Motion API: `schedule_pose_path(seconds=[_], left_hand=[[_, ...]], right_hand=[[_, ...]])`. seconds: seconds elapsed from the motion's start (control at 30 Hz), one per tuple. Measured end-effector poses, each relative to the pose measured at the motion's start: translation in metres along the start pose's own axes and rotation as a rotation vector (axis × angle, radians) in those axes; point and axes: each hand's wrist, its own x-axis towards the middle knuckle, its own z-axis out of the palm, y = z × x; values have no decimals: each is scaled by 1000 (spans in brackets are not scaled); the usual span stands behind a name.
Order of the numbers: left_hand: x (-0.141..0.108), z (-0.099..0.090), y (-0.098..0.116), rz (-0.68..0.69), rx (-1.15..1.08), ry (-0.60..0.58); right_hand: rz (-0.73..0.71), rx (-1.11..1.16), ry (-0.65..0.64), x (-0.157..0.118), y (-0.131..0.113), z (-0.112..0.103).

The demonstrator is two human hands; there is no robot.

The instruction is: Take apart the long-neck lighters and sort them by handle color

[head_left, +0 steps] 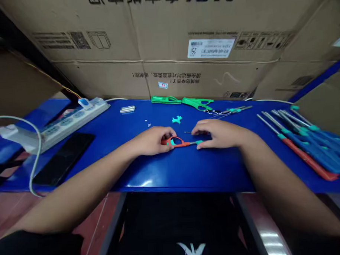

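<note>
a bright blue bench (160, 172) against brown cardboard (99, 22).

the held lighter (184, 144) is orange-red with a silver-grey tube and turquoise tip (199, 142). two green shells (166, 100) match each other; a small loose piece (176, 120) is turquoise. at the right, blue handles (323, 144) and one red handle (310, 160) carry silver-grey tubes with turquoise collars. the cardboard has black lettering and symbols, plus a white label (210, 48) with dark print. the power strip (72, 125) is white, the phone (63, 157) black, the floor (95, 226) reddish with pale lines, the clothing (162, 224) black with a white motif.
</note>
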Motion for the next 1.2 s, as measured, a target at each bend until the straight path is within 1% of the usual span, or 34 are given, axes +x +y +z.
schedule_pose_path(seconds=[0.07, 0.13, 0.2, 0.23, 0.37, 0.47, 0.57, 0.67, 0.77, 0.87, 0.97, 1.0, 1.03, 1.1, 1.17, 1.2], left_hand=[[-1, -2, 0, -4, -14, -13], [-1, -2, 0, 2, 2, -7], [-3, -1, 1, 18, 48, 19], [-3, 0, 2, 30, 84, 40], [-4, 7, 5, 82, 218, 163], [-4, 13, 6, 120, 257, 309], [-6, 17, 6, 152, 294, 444], [-9, 17, 5, 163, 285, 517], [-9, 14, 5, 161, 202, 553], [-7, 11, 7, 139, 111, 560], [-3, 8, 6, 86, 21, 527], [-1, 7, 5, 55, -18, 518], [1, 5, 4, 16, -67, 517], [4, 2, 2, -78, -194, 545], [4, -2, 1, -167, -387, 590], [4, -3, 1, -202, -510, 598]], right_hand=[[43, -36, -68, -3, 8, -3], [56, -67, -106, -5, 10, -4], [29, -88, -122, -2, 7, -2], [12, -102, -108, 0, 3, 0], [-61, -123, 40, 10, -15, 11], [-82, -134, 127, 17, -24, 21], [-103, -205, 199, 21, -29, 31], [-154, -304, 314, 21, -33, 38], [-216, -400, 425, 21, -36, 44], [-247, -463, 464, 23, -39, 47], [-198, -481, 452, 25, -43, 44], [-178, -481, 475, 24, -45, 42], [-156, -478, 527, 24, -46, 38], [-113, -450, 709, 21, -50, 31], [-62, -380, 895, 19, -53, 27], [-41, -330, 939, 18, -54, 26]])
